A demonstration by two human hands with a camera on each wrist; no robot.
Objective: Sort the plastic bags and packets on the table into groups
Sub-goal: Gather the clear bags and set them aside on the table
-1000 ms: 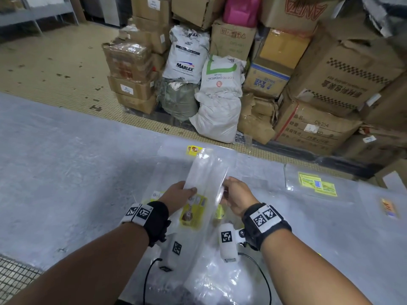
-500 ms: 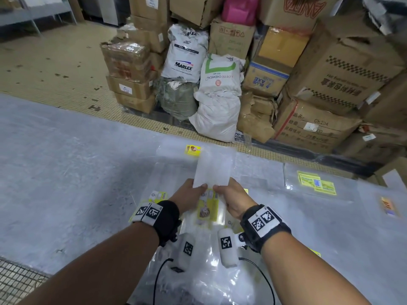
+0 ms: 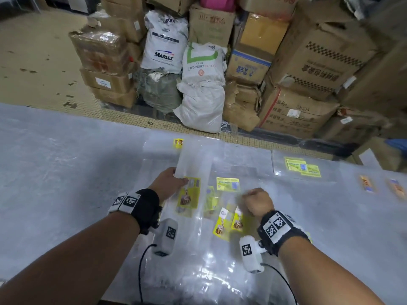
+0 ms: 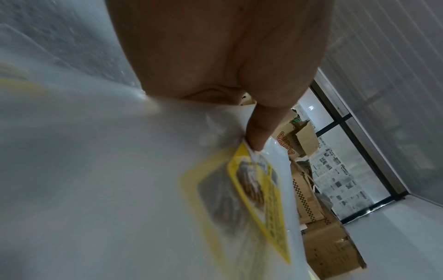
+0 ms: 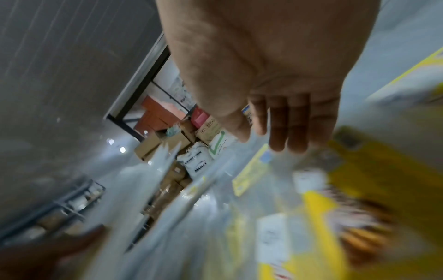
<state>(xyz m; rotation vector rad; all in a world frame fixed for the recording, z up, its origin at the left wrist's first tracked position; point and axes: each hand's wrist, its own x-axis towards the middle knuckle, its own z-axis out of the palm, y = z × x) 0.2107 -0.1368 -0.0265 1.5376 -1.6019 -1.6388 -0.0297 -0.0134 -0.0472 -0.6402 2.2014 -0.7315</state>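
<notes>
My left hand (image 3: 169, 183) pinches the left edge of a long clear plastic bag (image 3: 191, 164) with a yellow printed label (image 3: 189, 195). It holds the bag low over the grey table (image 3: 55, 172). In the left wrist view the thumb (image 4: 256, 136) presses on the bag (image 4: 120, 170) beside the label. My right hand (image 3: 256, 201) hovers over a loose pile of clear packets with yellow labels (image 3: 226, 223). Its fingers (image 5: 287, 128) hang loosely curled and hold nothing.
Flat clear bags lie sorted on the table: one with a yellow label (image 3: 228, 183), a stack with yellow-green labels (image 3: 301, 167) at the back right, small orange packets (image 3: 366, 183) at the far right. Cardboard boxes (image 3: 308, 62) and white sacks (image 3: 200, 84) stand beyond the far edge.
My right hand has let go of the long bag and moved right, over the pile. My left hand alone has lowered the bag toward the table.
</notes>
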